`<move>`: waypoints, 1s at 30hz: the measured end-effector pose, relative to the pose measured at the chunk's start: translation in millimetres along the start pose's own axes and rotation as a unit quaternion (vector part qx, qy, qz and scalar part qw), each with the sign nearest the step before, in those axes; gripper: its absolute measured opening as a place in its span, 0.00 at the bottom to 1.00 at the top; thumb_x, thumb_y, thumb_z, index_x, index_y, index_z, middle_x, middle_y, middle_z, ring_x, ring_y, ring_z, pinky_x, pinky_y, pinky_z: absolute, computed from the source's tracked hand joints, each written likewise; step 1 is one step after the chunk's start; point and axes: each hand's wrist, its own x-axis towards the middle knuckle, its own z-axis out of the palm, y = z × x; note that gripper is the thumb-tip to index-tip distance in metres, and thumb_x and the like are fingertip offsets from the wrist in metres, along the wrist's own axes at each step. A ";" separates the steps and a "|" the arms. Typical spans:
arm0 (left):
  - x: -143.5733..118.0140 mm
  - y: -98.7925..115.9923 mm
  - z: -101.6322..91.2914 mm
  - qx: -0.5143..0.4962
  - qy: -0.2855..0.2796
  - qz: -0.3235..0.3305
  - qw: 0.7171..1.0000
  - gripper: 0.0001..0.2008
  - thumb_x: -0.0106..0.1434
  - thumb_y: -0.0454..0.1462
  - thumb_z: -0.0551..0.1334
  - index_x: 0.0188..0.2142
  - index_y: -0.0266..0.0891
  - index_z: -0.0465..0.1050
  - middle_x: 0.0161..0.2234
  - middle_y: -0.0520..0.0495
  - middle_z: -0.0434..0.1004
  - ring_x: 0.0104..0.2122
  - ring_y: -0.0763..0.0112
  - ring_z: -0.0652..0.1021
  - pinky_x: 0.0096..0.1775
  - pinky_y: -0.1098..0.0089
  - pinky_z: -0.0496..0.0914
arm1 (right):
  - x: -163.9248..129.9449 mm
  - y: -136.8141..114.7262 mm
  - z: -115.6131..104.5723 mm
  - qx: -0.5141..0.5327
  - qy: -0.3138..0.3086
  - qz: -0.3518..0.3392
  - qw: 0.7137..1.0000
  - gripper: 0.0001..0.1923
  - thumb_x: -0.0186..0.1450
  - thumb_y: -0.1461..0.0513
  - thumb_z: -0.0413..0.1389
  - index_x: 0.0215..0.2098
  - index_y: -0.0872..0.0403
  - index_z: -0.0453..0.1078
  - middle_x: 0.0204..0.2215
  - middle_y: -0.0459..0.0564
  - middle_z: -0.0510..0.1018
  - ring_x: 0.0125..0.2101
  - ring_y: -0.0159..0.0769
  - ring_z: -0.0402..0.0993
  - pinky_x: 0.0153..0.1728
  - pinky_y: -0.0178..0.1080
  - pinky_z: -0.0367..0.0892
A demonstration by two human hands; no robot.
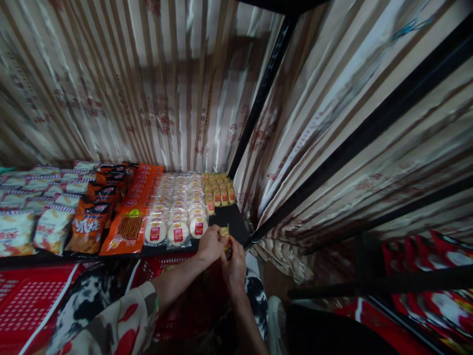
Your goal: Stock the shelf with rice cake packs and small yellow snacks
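My left hand [211,245] and my right hand [235,268] meet at the front edge of the black shelf [233,222]. Their fingers are closed around a small yellow-wrapped snack [225,231], partly hidden by them. Behind, at the shelf's back right, stand rows of similar small yellow packs [218,190]. To their left lie rows of round white crackers [179,232] in clear wrappers with red labels. Beside these is a column of orange bags of stick snacks [127,224].
Orange-brown chip bags [88,224] and white snack bags [53,227] fill the shelf's left part. Red baskets [37,296] sit below. A black upright post [258,108] rises at the corner, before a pleated curtain [177,98]. Red packets [447,310] are at the lower right.
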 end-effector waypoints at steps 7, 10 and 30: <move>16.6 10.7 -3.3 0.012 -0.006 -0.015 1.000 0.08 0.61 0.36 0.58 0.39 0.37 0.71 0.35 0.47 0.74 0.33 0.73 0.74 0.34 0.74 0.64 | 21.4 -1.9 3.3 -0.049 -0.037 0.029 0.998 0.18 0.57 0.57 0.52 0.46 0.48 0.69 0.37 0.57 0.75 0.37 0.46 0.72 0.40 0.47 0.69; 27.0 15.4 -4.5 0.001 -0.001 -0.020 1.000 0.11 0.61 0.35 0.58 0.43 0.35 0.70 0.38 0.45 0.75 0.36 0.71 0.75 0.37 0.73 0.66 | 36.2 -9.1 6.3 -0.081 -0.045 0.037 0.995 0.21 0.59 0.58 0.49 0.48 0.56 0.69 0.39 0.58 0.74 0.37 0.44 0.72 0.41 0.45 0.68; 70.1 24.7 1.5 -0.064 0.041 -0.084 0.994 0.16 0.64 0.33 0.52 0.49 0.32 0.71 0.50 0.37 0.74 0.51 0.64 0.73 0.53 0.70 0.64 | 111.7 6.1 50.6 -0.114 -0.088 0.040 0.989 0.22 0.61 0.59 0.47 0.51 0.53 0.68 0.41 0.58 0.74 0.43 0.44 0.69 0.43 0.41 0.63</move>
